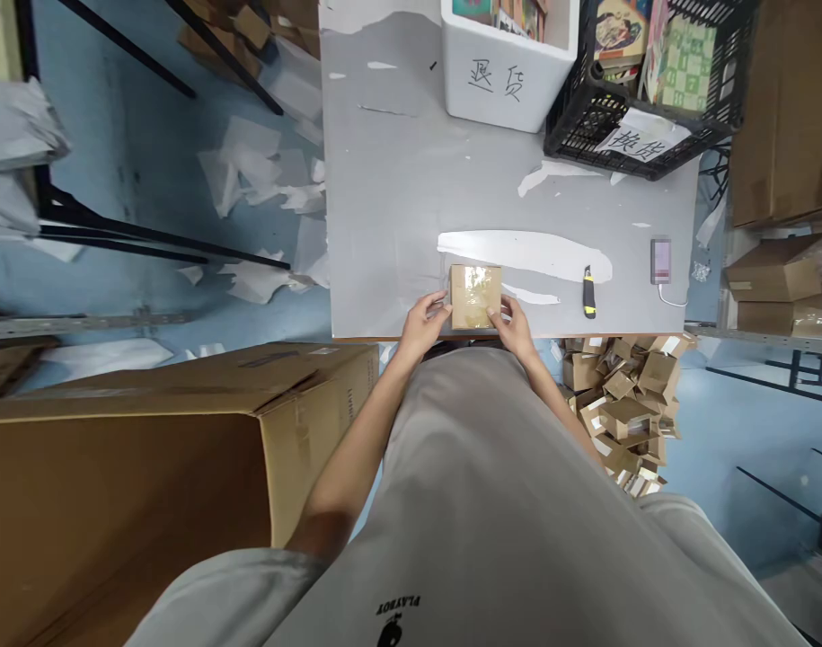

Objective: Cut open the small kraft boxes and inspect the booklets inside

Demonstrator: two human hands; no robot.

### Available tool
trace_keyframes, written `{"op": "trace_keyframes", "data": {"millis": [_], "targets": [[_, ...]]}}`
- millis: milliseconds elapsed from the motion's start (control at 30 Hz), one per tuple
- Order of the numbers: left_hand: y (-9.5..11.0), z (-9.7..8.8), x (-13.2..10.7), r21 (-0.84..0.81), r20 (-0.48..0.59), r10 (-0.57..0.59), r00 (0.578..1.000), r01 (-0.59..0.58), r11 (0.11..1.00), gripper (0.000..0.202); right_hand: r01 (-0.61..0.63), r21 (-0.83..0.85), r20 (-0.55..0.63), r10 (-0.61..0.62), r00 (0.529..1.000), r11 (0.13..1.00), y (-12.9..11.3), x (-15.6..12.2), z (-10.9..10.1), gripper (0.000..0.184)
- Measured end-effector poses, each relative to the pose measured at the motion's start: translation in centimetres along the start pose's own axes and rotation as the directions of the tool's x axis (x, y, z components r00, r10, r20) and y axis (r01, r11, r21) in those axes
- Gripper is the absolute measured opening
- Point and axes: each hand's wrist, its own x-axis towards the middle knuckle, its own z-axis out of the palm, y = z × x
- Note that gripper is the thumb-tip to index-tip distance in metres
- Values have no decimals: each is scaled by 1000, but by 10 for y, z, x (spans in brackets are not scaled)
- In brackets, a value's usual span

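Observation:
A small cardboard box (476, 296) with shiny clear tape across its top lies at the front edge of the grey table (390, 207). At its left side, my left hand (424, 325) grips the box with thumb and fingers bent against the edge. My right hand (515, 328) holds the lower right corner, its thumb resting on the top face. To the right of the box lies a black and yellow utility knife (589, 295), apart from both hands.
A white bin (508, 85) and a black crate (565, 121), both holding books, stand at the table's back right. A phone (661, 261) with a cable lies near the right edge. A large open carton (316, 422) is at left; small boxes (626, 413) are heaped on the floor at right.

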Motion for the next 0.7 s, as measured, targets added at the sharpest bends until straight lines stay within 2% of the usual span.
{"op": "trace_keyframes", "data": {"millis": [100, 167, 267, 333, 433, 533, 600, 700], "targets": [[-7, -2, 16, -5, -42, -83, 996, 82, 997, 48, -32, 12, -52, 33, 998, 999, 6, -2, -23, 88], [-12, -1, 29, -21, -44, -156, 987, 155, 988, 49, -61, -9, -140, 59, 988, 998, 10, -5, -41, 91], [-18, 4, 45, -51, -4, -248, 969, 248, 968, 50, -99, -56, -322, 76, 944, 994, 12, -11, -65, 90], [-19, 13, 50, -62, 57, -286, 957, 289, 955, 49, -92, -73, -389, 57, 920, 993, 12, -15, -75, 83], [-16, 32, 52, -59, 178, -313, 933, 328, 943, 42, -89, -89, -387, 48, 921, 992, 12, -18, -77, 75], [-10, 48, 51, -58, 275, -311, 910, 338, 939, 39, -151, -112, -410, 93, 907, 982, 14, -17, -73, 77], [-7, 50, 51, -61, 302, -302, 904, 335, 940, 38, -173, -113, -415, 112, 903, 978, 18, -17, -71, 75], [-6, 37, 50, -64, 284, -273, 919, 302, 951, 37, -122, -81, -355, 85, 931, 989, 23, -16, -65, 66]]}}
